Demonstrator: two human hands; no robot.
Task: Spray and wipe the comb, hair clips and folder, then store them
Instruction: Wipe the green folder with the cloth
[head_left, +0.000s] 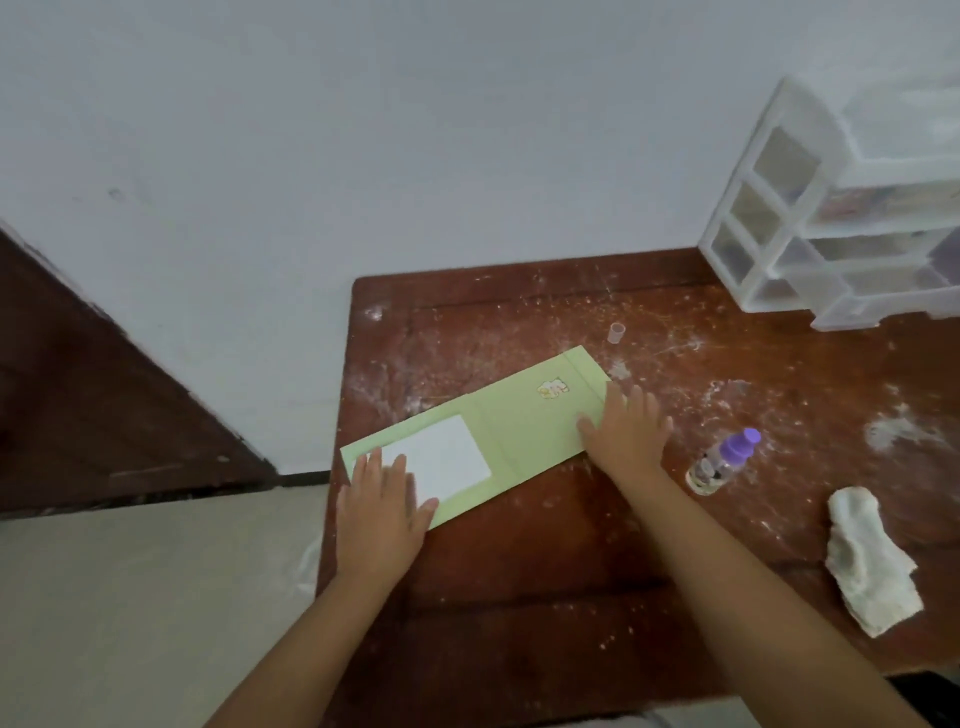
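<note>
Flat beneath both hands' fingers (387, 470) lies folder (524, 421).

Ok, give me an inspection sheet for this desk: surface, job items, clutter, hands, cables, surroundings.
Surface: brown wooden table, scuffed, with white powdery marks.
Job's things: green folder lies open and flat, with a white square panel and a small sticker; spray bottle with purple cap beside it; white cloth crumpled at the right. Comb and hair clips: not seen.
Clutter: small clear cap behind the folder.
Hands: left hand and right hand rest flat on the folder's two ends, fingers straight.
Cables: nothing seen.
Surroundings: white drawer unit at the table's far right corner; plain wall.
</note>
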